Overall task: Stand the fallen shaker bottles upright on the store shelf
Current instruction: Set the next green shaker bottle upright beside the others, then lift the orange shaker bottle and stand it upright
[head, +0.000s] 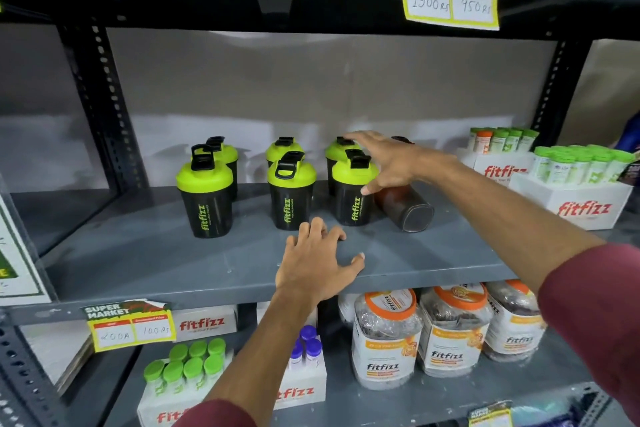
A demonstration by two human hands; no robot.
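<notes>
My left hand [317, 262] lies flat, palm down, fingers spread and empty. My right hand [388, 159] reaches further forward, fingers open and splayed, arm stretched out, gripping nothing. Both sleeves are maroon.

Six green-lidded black shakers [290, 192] upright; dark shaker [403, 206] on side, base forward.

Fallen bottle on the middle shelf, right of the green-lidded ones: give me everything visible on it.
The fallen bottle is dark, brownish and see-through near the top, plastic by the look. It lies on its side on the grey shelf, its flat round base toward the camera, its top pointing back. The right hand is spread over its upper end, hiding the lid; no closed grip shows. It lies close beside the nearest upright shaker; contact is unclear.
</notes>
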